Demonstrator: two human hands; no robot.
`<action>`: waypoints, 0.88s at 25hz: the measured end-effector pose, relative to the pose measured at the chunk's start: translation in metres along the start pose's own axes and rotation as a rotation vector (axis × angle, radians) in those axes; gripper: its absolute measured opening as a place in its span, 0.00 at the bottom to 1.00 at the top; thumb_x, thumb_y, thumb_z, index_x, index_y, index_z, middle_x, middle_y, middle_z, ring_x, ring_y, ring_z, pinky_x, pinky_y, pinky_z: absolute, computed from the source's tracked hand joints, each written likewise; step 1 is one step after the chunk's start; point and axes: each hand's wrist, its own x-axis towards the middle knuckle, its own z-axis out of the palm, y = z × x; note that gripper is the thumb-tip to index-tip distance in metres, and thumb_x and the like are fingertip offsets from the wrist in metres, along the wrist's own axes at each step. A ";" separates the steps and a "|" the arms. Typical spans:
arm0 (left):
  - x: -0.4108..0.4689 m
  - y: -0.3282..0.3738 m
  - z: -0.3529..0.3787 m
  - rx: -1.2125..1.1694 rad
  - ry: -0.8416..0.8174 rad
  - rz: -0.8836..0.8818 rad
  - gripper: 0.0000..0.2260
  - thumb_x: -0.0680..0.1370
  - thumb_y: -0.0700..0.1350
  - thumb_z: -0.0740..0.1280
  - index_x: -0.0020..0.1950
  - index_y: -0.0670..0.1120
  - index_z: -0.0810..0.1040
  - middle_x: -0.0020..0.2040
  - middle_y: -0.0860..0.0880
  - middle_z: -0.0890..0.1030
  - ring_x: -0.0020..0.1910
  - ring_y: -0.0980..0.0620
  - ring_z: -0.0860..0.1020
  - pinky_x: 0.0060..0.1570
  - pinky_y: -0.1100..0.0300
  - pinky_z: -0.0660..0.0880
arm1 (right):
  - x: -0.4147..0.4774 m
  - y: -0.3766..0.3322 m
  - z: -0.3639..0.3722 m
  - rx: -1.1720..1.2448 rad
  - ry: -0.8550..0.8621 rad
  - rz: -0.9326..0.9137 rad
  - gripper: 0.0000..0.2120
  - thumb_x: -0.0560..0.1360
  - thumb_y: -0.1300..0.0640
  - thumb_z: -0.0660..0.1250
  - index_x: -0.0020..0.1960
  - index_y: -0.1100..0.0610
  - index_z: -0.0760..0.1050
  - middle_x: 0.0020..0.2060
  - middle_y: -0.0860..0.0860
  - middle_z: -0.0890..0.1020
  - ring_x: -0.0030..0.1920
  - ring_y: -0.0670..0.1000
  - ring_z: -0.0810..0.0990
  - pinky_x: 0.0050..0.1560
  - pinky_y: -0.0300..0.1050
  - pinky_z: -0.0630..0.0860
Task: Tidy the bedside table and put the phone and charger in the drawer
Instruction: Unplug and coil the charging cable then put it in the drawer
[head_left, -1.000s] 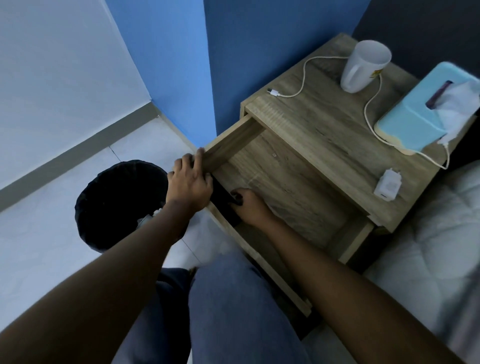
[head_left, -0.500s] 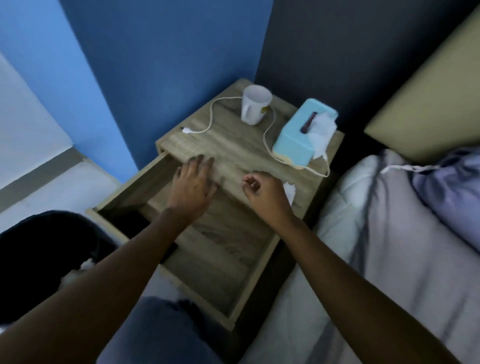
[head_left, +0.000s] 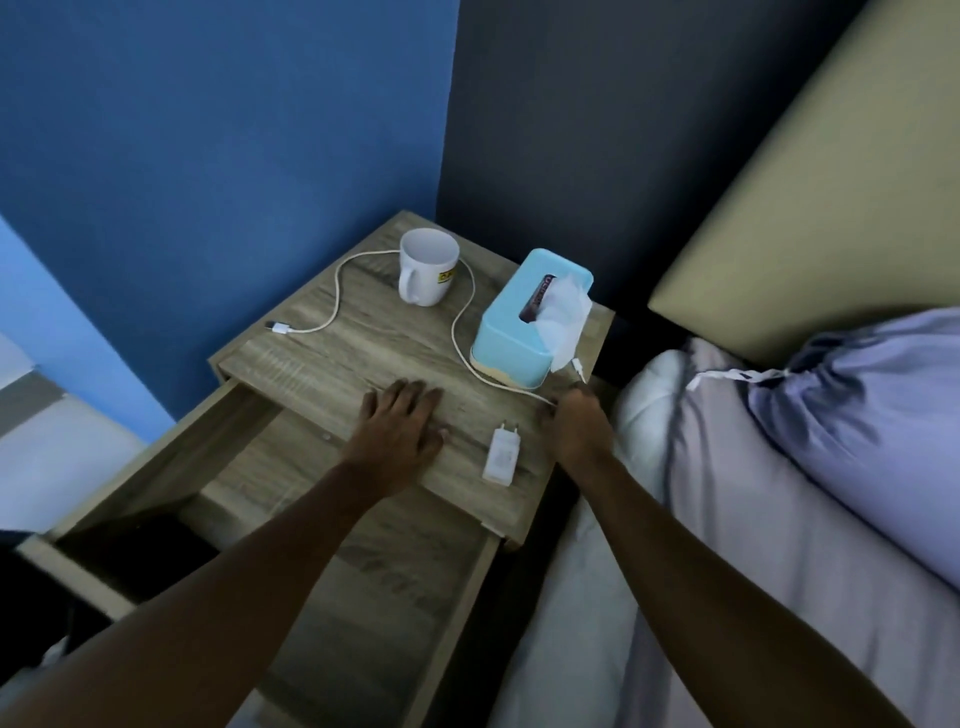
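Note:
My left hand lies flat with fingers spread on the wooden bedside table. A white charger plug rests on the top between my hands. The white charger cable snakes from its free end at the left, behind the mug, along the tissue box to the right edge. There my right hand is closed on it, and the cable's other end sticks up just beyond the fingers. The drawer below stands pulled out. A dark shape fills its near left corner; I cannot tell phone from shadow.
A white mug stands at the back of the top and a light blue tissue box at the back right. The bed with a pillow and tan headboard is close on the right. A black bin sits lower left.
Both hands left the drawer and rose to the tabletop. The left hand settled flat on it; the right hand moved past the charger plug to the cable at the right edge.

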 end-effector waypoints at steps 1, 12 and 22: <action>0.002 0.006 -0.010 -0.119 0.016 -0.046 0.28 0.79 0.61 0.51 0.74 0.48 0.67 0.70 0.43 0.73 0.71 0.42 0.69 0.69 0.40 0.64 | -0.002 -0.006 -0.003 0.038 0.027 -0.068 0.11 0.76 0.59 0.65 0.55 0.59 0.82 0.56 0.58 0.80 0.57 0.60 0.79 0.52 0.49 0.77; 0.108 0.068 -0.147 -0.996 -0.033 -0.433 0.18 0.77 0.45 0.69 0.66 0.46 0.71 0.55 0.45 0.78 0.50 0.45 0.79 0.45 0.55 0.76 | -0.012 -0.080 -0.082 0.473 0.249 -0.313 0.09 0.78 0.54 0.68 0.52 0.57 0.84 0.48 0.50 0.86 0.45 0.43 0.80 0.43 0.30 0.72; 0.122 0.042 -0.171 -1.267 -0.106 -0.655 0.05 0.80 0.34 0.63 0.53 0.42 0.74 0.45 0.41 0.80 0.39 0.50 0.80 0.54 0.53 0.79 | -0.019 -0.104 -0.111 0.582 0.266 -0.337 0.07 0.77 0.55 0.70 0.49 0.57 0.84 0.39 0.42 0.80 0.37 0.35 0.75 0.39 0.23 0.66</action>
